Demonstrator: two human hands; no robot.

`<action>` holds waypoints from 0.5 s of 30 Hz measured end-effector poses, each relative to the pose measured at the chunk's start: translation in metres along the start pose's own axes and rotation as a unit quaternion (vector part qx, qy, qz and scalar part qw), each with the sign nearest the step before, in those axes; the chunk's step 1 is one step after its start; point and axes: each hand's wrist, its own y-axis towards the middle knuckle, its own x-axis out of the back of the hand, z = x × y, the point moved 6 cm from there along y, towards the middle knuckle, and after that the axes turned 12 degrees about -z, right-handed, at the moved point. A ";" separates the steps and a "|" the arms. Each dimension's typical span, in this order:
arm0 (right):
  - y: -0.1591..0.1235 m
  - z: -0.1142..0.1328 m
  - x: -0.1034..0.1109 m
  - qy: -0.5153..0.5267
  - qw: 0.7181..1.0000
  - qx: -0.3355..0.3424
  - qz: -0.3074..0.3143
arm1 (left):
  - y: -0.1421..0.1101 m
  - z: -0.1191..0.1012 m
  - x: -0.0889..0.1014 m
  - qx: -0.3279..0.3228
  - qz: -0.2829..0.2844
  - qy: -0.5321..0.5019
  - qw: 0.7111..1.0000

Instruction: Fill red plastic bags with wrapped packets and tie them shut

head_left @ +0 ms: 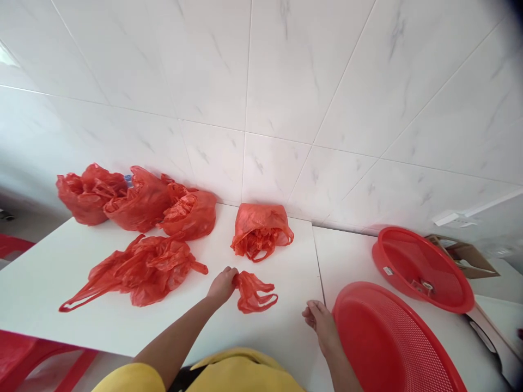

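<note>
My left hand (223, 284) is closed on one end of a small crumpled red plastic bag (252, 292) that lies on the white table (53, 283). My right hand (321, 321) rests on the table beside the rim of a red mesh basket (388, 343), fingers loosely curled with nothing in them. Behind the small bag sits an open red bag (261, 228). A flattened red bag (143, 268) with long handles lies to the left of my left hand.
Three stuffed red bags (139, 200) line the marble-tiled wall at the back left. A second red basket (420, 268) leans at the right, with a cardboard box (463, 255) behind it. Red furniture (24, 359) shows below the table's left edge.
</note>
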 end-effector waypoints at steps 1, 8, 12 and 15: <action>-0.004 0.005 -0.004 -0.015 1.000 0.008 0.013 | -0.001 -0.004 0.005 0.001 -0.009 -0.012 1.000; -0.070 0.008 -0.094 0.015 0.991 -0.026 0.132 | -0.015 -0.047 0.007 0.005 -0.048 -0.088 0.995; -0.074 0.010 -0.111 0.120 0.974 -0.073 0.176 | -0.021 -0.045 0.009 0.018 -0.057 -0.122 0.991; -0.044 0.021 -0.073 0.209 0.975 -0.058 0.037 | -0.021 -0.019 0.023 0.057 -0.085 -0.134 0.986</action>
